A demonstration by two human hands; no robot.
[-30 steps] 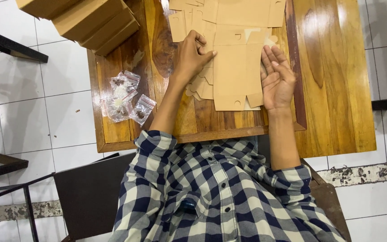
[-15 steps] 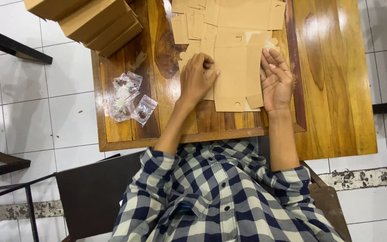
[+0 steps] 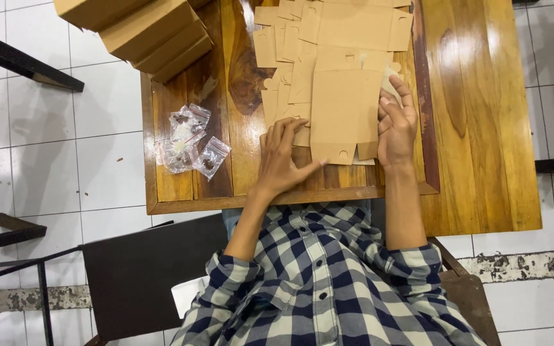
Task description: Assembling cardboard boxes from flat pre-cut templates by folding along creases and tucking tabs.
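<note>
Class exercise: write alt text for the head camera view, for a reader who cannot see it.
Seen from above, a person in a checked shirt presses a flat cardboard box blank on a wooden table, left hand and right hand at its edges. Small plastic bags lie left, folded boxes beyond.

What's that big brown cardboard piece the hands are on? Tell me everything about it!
The flat cardboard cutout is an unfolded box blank of plain brown card, with flaps, notches and small tabs along its edges. It lies flat on top of a pile of similar blanks on the wooden table. Its lower edge shows a rounded notch. The right hand presses on its right edge, and the left hand rests at its lower left corner, fingers spread.
</note>
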